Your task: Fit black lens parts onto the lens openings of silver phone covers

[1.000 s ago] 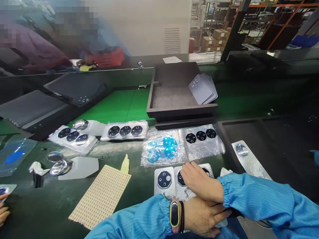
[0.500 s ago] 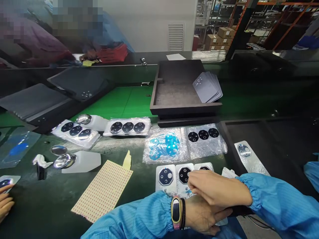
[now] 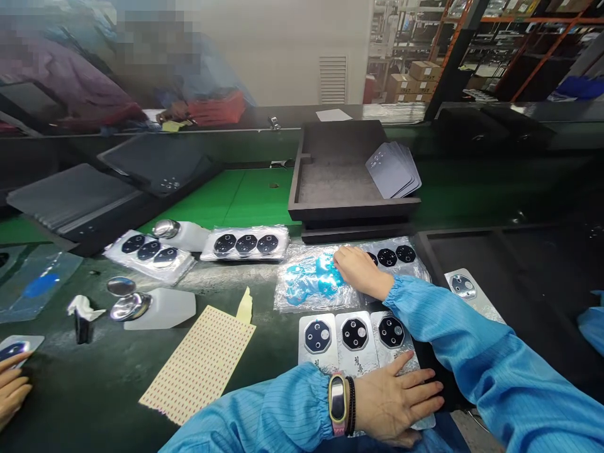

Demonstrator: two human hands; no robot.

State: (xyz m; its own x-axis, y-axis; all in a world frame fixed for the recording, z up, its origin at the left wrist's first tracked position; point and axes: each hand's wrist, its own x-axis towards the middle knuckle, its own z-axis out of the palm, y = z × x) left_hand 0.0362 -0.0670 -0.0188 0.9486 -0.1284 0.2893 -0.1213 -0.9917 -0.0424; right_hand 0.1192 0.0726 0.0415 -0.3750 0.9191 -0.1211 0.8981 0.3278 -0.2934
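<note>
My left hand (image 3: 399, 399) lies flat with its fingers spread over the lower part of a row of silver plates. Each plate has a dark octagon with small round marks: the left plate (image 3: 306, 358), the middle plate (image 3: 346, 362) and the right plate (image 3: 381, 360). My right hand (image 3: 361, 272) reaches over a clear plastic bag (image 3: 283, 302), its fingers bent and together at the pile of blue film pieces (image 3: 302, 280). What its fingertips hold, if anything, is hidden. Right behind that hand, a clear-wrapped pack with dark octagons (image 3: 404, 253) is partly covered.
A yellow sticker sheet (image 3: 198, 365) and white pump bottles (image 3: 163, 308) lie to the left. Behind them are wrapped packs (image 3: 245, 242) and a black tray (image 3: 340, 207) with grey plates (image 3: 394, 170). A co-worker's hand (image 3: 12, 390) shows at far left.
My right hand has moved from above the plates up to the blue film pieces. The blue bit on the middle plate no longer shows. My left hand stays down on the plates.
</note>
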